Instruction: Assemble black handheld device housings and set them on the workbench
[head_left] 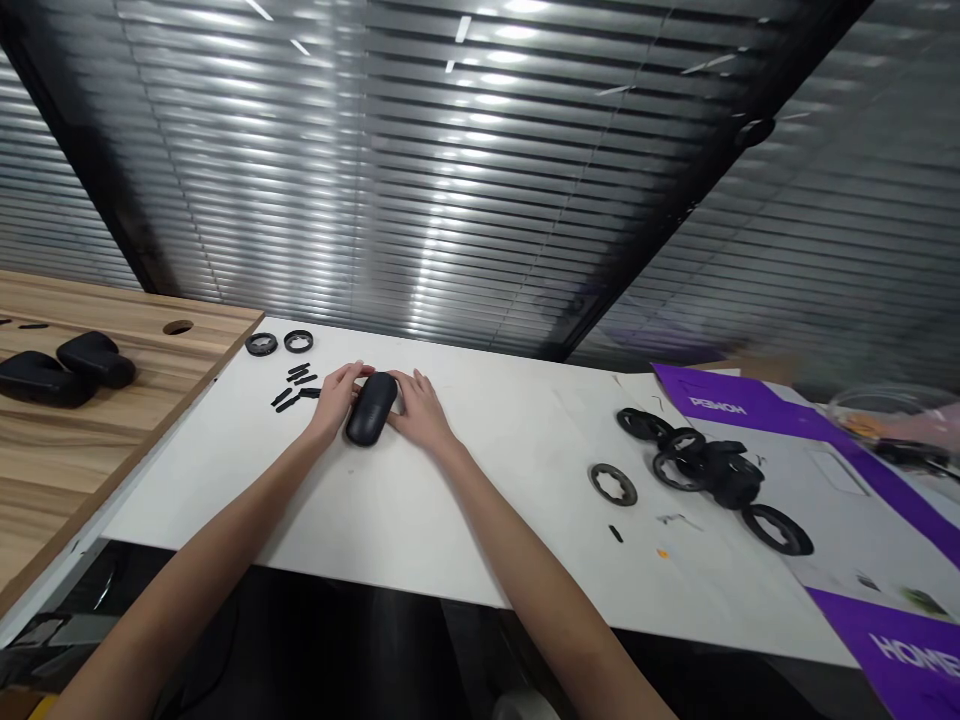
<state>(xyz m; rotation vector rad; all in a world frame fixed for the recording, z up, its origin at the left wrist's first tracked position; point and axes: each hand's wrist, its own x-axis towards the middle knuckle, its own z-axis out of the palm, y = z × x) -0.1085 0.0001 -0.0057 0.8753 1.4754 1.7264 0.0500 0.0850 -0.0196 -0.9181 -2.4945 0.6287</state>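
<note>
A dark, rounded, elongated object (371,410) rests on the white table between my two hands. My left hand (337,398) holds its left side, fingers curled at the far end. On its right side is my right hand (421,405), with fingers bent around the far right edge, where a small light patch shows. Several small black strips (302,378) lie just left of my left hand. Behind them are two black rings (261,345) (298,341) with notched centres.
On the right lie a grey notched ring (613,485), a pile of black parts (720,470), a small black piece (616,533) and an orange bit (662,553). A purple and white sheet (787,430) is beyond. Black padded pieces (45,378) sit on the wooden table (45,450).
</note>
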